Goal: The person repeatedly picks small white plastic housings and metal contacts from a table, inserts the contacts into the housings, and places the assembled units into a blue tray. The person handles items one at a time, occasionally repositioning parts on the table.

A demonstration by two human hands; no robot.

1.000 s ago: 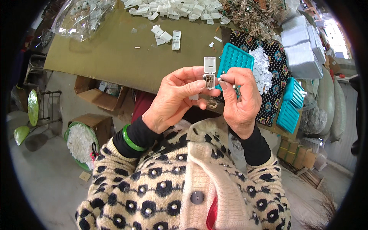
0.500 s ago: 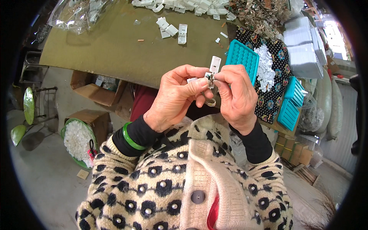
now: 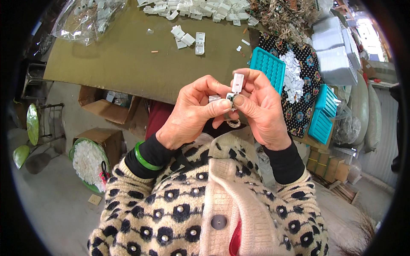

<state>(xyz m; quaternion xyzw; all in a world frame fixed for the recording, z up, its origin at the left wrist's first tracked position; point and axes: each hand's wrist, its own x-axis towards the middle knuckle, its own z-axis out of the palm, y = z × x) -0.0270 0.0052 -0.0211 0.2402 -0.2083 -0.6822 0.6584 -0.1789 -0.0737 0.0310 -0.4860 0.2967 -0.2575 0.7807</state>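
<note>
Between my two hands is a small white plastic case (image 3: 238, 82) with its lid flipped up and a tiny green and metallic part in its lower half. My left hand (image 3: 192, 106) pinches the case from the left with thumb and fingers; another white piece (image 3: 213, 98) shows among those fingers. My right hand (image 3: 262, 109) closes on the case from the right, its thumb against the inner part and its index finger behind the lid. The fingers hide most of the lower half. A ring sits on a finger below the case.
The olive-covered table (image 3: 106, 64) carries a heap of white cases (image 3: 205, 8), several loose open ones (image 3: 183, 37), a pile of wired parts (image 3: 282, 17), a teal tray (image 3: 268, 68) and white pieces (image 3: 292, 77) on patterned cloth. A basket of white pieces (image 3: 87, 164) stands on the floor.
My right thumb has moved up onto the inner part, and the right index finger now reaches behind the lid. The case has shifted slightly toward me.
</note>
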